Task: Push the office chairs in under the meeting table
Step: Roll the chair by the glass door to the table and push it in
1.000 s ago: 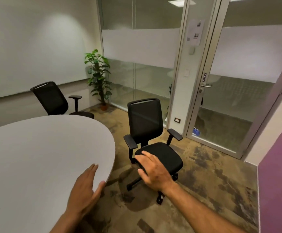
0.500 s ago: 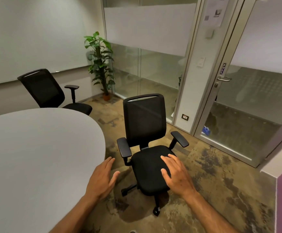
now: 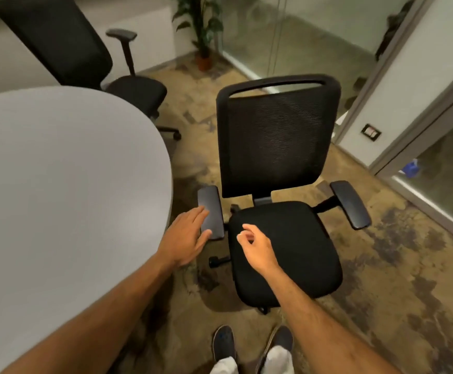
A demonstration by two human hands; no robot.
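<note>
Touching chair armrest point(image 3: 210, 211), left grip point(image 3: 186, 238).

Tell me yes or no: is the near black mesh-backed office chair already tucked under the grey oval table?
No. The near black mesh-backed office chair stands wholly clear of the grey oval table, with floor between them.

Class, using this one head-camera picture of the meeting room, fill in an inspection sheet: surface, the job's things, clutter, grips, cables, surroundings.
Surface: meeting table, grey rounded top, nothing seen on it.
Job's things: near chair stands clear of the table, seat facing the person; far chair sits at the table's far edge.
Clutter: small blue object on the floor behind the glass.
Grips: left hand open, fingers on the near chair's armrest; right hand loosely curled over the seat, holding nothing.
Cables: nothing seen.
Surroundings: potted plant, glass partition, wall socket, patterned carpet.
</note>
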